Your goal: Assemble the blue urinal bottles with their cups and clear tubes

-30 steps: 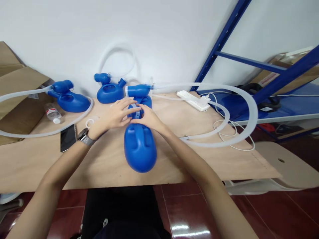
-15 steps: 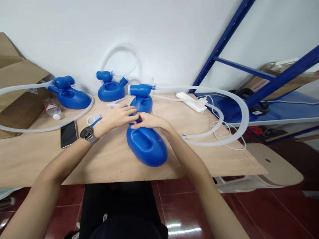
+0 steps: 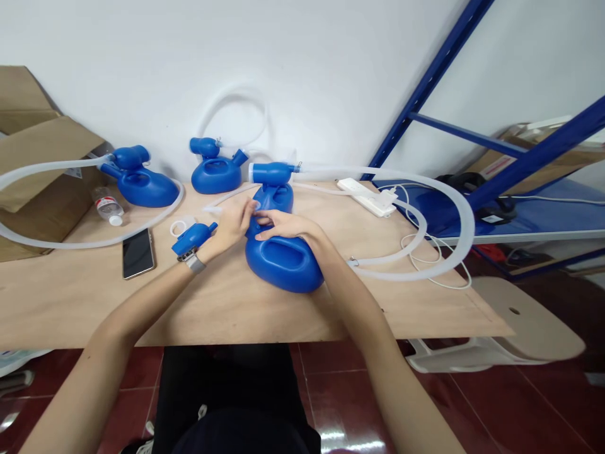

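Observation:
On the table in front of me, a blue plastic urinal bottle [image 3: 286, 268] with a moulded handle lies with its neck end pointing away. My right hand [image 3: 283, 225] is closed round its neck end. My left hand [image 3: 236, 221] is closed at the bottle's mouth, fingertips pinched beside a small whitish bit that I cannot make out. Just behind stands another blue urinal bottle [image 3: 278, 198], with a blue head piece [image 3: 271, 172] and a clear hose on top. Next to my left wrist lies a loose blue head piece [image 3: 195, 238], near a white ring [image 3: 178, 228].
Two more blue bottles with hoses [image 3: 146, 187] [image 3: 216, 175] stand at the back. A phone [image 3: 138, 253], a water bottle [image 3: 108, 207] and a cardboard box [image 3: 47, 183] are on the left. A power strip [image 3: 366, 197], looped hose [image 3: 466, 221] and blue shelf rack [image 3: 425, 75] are on the right.
The front bottle has turned, its base swinging up and to the right. My left hand has rolled from lying over the neck to a pinch at the mouth, uncovering the loose head piece.

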The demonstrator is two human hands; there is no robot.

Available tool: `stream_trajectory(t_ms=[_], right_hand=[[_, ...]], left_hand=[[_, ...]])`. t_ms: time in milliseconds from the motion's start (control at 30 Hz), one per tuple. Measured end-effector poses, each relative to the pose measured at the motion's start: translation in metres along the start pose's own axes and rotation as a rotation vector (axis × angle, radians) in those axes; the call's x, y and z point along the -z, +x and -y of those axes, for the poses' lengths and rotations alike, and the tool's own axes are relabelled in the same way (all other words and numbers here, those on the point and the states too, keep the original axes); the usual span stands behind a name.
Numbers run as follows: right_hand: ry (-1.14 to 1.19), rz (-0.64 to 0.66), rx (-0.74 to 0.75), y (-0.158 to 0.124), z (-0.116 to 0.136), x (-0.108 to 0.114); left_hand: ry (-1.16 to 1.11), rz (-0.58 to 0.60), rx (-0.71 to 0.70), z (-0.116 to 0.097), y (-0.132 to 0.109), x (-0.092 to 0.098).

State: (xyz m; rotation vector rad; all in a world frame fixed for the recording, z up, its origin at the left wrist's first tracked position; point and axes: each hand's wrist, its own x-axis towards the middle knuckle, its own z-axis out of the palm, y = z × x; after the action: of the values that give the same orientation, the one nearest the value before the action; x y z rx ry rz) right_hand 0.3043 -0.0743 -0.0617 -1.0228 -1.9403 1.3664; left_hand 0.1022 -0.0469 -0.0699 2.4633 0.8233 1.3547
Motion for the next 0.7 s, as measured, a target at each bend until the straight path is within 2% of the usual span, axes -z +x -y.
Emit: stream_trajectory(t_ms=[100, 200, 300, 433, 500, 600, 700], right_hand=[[0.099, 0.068, -0.011, 0.003, 0.0, 0.007], [0.096, 0.104, 0.026, 0.004, 0.002, 0.011], [0.07, 0.155, 0.077, 0.006, 0.005, 0.012], [0.043, 0.166, 0.095, 0.011, 0.002, 0.014], [0.043, 0.154, 0.08, 0.012, -0.003, 0.017], [0.029, 0.11, 0.046, 0.009, -0.01, 0.023], [-0.042, 0.074, 0.026, 0.005, -0.007, 0.026]], left_hand=[[-0.185, -0.24, 0.265, -0.014, -0.002, -0.007], [-0.326, -0.333, 0.399, -0.023, 0.0, -0.01], [-0.503, -0.39, 0.466, -0.026, 0.002, -0.014], [-0.696, -0.453, 0.463, -0.02, 0.006, -0.013], [-0.758, -0.55, 0.52, -0.008, 0.015, -0.003], [-0.782, -0.758, 0.596, 0.016, 0.036, 0.023], [-0.627, -0.707, 0.446, 0.038, 0.051, 0.044]])
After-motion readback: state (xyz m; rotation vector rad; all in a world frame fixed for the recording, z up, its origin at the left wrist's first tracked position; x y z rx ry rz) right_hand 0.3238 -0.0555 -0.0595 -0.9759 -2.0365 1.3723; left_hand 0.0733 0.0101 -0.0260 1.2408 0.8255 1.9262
